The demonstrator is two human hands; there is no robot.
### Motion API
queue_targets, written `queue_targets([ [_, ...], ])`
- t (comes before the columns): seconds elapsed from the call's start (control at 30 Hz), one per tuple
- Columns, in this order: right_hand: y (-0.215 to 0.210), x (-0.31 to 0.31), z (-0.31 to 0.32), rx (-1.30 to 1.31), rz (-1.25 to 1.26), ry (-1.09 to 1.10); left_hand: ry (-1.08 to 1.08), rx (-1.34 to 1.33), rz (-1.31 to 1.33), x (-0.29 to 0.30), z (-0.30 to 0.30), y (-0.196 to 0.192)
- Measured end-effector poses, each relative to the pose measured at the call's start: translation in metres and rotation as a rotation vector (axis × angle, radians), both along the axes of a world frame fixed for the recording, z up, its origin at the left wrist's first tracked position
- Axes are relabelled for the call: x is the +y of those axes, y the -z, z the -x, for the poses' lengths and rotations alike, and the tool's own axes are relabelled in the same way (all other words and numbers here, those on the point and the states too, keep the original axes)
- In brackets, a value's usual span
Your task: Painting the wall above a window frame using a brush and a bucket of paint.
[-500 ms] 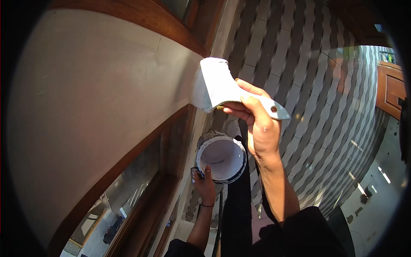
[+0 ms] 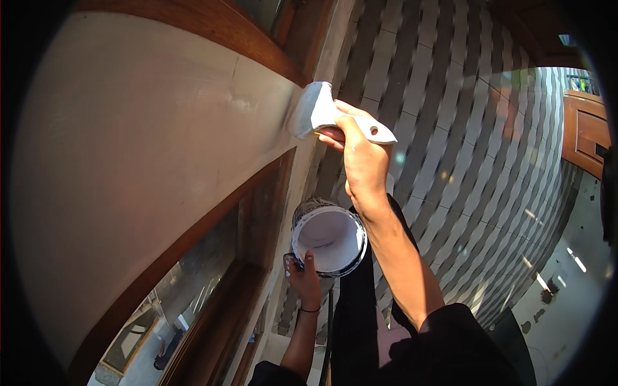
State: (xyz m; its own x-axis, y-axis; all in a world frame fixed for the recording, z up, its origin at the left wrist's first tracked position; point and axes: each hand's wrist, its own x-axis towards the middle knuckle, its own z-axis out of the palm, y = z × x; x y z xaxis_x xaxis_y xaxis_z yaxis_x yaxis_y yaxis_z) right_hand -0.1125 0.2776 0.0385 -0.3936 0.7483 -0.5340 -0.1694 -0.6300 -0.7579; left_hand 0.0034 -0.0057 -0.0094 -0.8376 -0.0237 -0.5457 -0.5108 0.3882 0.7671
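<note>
Right grip (image 2: pixel 367 162) holds white paintbrush (image 2: pixel 324 114), bristles (image 2: pixel 300 118) seemingly touching pale wall (image 2: pixel 161 116); left grip (image 2: pixel 306 281) clasps paint-smeared bucket (image 2: pixel 338 223).

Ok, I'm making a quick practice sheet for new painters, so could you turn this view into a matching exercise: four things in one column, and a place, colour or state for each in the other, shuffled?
Things:
1. Brush
2. Bucket
3. Floor
4. Door

Places, colours, states:
A. Striped dark and light
B. Gripped at its rim by the left hand
C. Brown, near the picture's right edge
D. Held in the right hand, against the wall

Pairs: 1-D, 2-B, 3-A, 4-C
</note>
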Motion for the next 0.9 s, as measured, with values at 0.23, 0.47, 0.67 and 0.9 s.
queue_targets([
  [0.23, -0.032, -0.01, 0.018, -0.028, -0.214, -0.066, 0.011, -0.019, 0.012, 0.001, -0.003, 0.002],
  [0.47, -0.088, -0.013, -0.019, 0.119, -0.229, -0.26, -0.02, 0.019, -0.013, 0.015, -0.008, 0.002],
  [0.67, -0.093, -0.029, -0.054, 0.1, -0.184, -0.334, -0.043, -0.061, 0.014, 0.012, -0.011, 0.0],
  [0.9, 0.008, -0.012, -0.024, -0.022, -0.068, -0.073, -0.043, -0.039, 0.014, 0.037, -0.004, -0.016],
])
